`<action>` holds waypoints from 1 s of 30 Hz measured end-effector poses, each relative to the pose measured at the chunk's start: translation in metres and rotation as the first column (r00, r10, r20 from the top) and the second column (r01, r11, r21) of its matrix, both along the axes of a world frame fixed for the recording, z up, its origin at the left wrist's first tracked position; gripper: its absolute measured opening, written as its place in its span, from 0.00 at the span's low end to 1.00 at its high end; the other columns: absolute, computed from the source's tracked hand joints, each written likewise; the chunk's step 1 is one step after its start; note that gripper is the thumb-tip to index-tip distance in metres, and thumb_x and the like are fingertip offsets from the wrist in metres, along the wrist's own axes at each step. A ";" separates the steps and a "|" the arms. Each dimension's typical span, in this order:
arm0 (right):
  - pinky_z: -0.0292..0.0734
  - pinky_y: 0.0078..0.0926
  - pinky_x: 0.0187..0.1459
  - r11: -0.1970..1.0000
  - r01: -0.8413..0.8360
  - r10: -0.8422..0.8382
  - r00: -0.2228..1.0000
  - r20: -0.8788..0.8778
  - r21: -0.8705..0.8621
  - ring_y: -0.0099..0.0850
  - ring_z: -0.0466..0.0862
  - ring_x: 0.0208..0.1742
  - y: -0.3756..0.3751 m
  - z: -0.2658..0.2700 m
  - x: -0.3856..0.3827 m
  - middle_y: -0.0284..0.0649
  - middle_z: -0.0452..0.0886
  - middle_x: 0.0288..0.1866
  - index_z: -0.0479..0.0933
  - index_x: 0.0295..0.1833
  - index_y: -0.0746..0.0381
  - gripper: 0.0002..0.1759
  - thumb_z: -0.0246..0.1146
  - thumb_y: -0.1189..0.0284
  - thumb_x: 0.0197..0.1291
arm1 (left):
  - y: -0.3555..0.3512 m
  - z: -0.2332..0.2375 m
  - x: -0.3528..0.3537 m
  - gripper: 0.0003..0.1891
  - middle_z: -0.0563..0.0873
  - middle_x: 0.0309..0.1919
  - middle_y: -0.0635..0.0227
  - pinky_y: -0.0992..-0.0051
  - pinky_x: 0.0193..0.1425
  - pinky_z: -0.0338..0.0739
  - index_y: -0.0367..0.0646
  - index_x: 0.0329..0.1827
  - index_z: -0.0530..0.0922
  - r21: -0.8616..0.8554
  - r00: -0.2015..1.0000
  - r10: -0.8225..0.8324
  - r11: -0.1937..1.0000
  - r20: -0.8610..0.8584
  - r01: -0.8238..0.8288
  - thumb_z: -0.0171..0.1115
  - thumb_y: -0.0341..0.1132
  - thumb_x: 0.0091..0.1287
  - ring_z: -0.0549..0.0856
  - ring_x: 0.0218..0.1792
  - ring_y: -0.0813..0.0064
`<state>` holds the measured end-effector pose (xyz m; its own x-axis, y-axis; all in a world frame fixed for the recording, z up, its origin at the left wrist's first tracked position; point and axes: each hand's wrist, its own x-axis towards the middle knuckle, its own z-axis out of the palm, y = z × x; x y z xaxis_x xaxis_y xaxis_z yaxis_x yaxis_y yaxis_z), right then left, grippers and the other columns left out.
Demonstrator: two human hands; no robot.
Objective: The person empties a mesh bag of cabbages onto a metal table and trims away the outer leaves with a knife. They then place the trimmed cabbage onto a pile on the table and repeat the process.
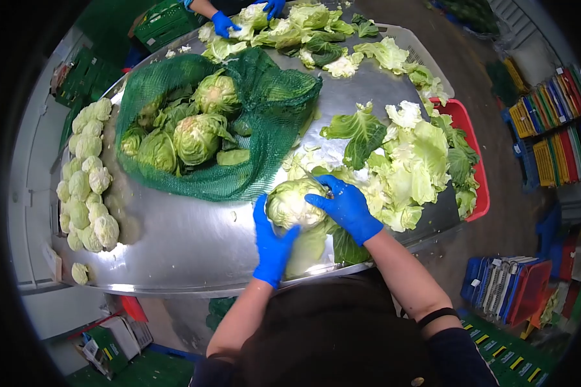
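Note:
A pale green cabbage (pixel 294 205) is between my two blue-gloved hands, just above the near edge of the steel table. My left hand (pixel 274 245) cups it from the left and below, its thumb side blurred. With its thumb pressed on the cabbage, my right hand (pixel 347 208) is closed at the upper right; a thin grey blade, seemingly of a small knife (pixel 309 173), shows by its curled fingers. Loose outer leaves (pixel 310 248) lie beneath the cabbage. Beyond it, a green net bag (pixel 265 145) lies open with several untrimmed cabbages (pixel 199 138) inside.
Trimmed cabbages (pixel 81 193) are stacked along the table's (pixel 168 238) left edge. Cut leaves (pixel 419 168) heap at the right, spilling over a red crate (pixel 474 187). Across the table, a co-worker's blue-gloved hands (pixel 224 24) touch leaves. A pale crate (pixel 426 55) stands at the far right corner.

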<state>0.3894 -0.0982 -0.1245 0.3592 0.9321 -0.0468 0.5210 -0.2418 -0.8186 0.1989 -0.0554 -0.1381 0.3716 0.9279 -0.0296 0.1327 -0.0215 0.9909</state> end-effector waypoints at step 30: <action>0.78 0.44 0.44 0.965 0.096 -0.053 0.982 0.181 -0.244 0.51 0.83 0.41 0.034 0.002 0.055 0.54 0.83 0.38 0.82 0.43 0.59 0.25 0.61 0.47 0.57 | 0.013 -0.005 0.016 0.61 0.62 0.69 0.46 0.61 0.73 0.60 0.33 0.74 0.50 0.205 0.914 -0.221 0.932 -0.340 0.301 0.83 0.42 0.40 0.64 0.70 0.52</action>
<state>0.4448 -0.0646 -0.1227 0.4502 0.8685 -0.2072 0.6205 -0.4712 -0.6268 0.2150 -0.0421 -0.1436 0.6108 0.7909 0.0362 0.3840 -0.3360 0.8601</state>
